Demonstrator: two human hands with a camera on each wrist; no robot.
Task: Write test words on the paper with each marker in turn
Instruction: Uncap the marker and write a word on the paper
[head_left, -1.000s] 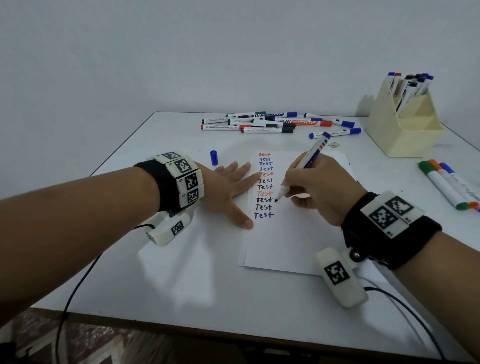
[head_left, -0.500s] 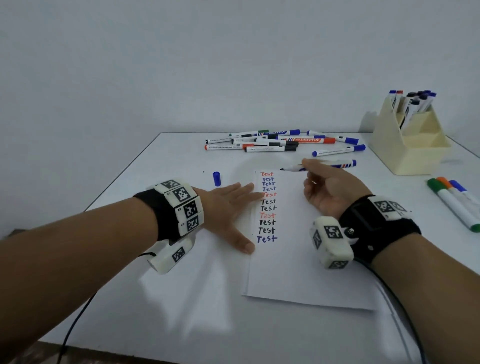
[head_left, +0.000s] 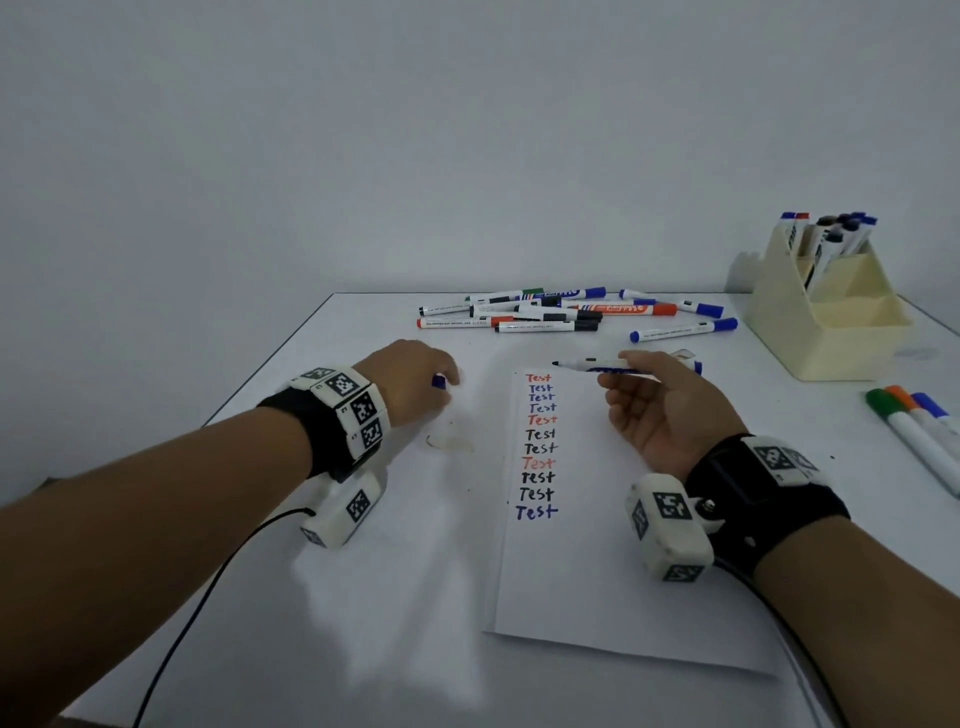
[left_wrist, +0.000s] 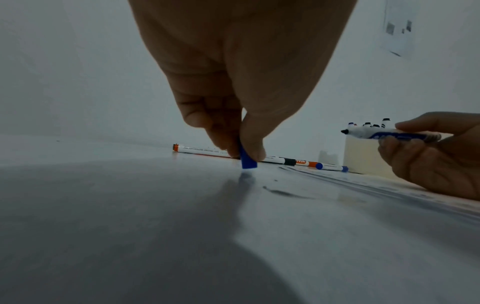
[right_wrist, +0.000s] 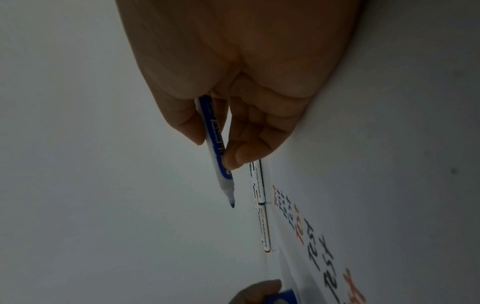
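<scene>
Judging from the paper (head_left: 597, 571), eleven "Test" words already run down its left margin, ending in blue. At ten o'clock of it, the left hand (head_left: 410, 379) pinches the blue cap (left_wrist: 248, 159) upright on the white table (head_left: 363, 597). At twelve, the right hand (head_left: 670, 410) holds the uncapped blue marker (head_left: 613, 365), so recapping comes next. Farther off lie loose markers (head_left: 545, 314); a beige holder (head_left: 831, 322) stands at two, against a bare wall.

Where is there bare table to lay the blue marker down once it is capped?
Bare patches: the table near the person, left of the paper, and the strip between the paper and the three loose markers at right. Crowded: the far edge with the marker pile and the holder.
</scene>
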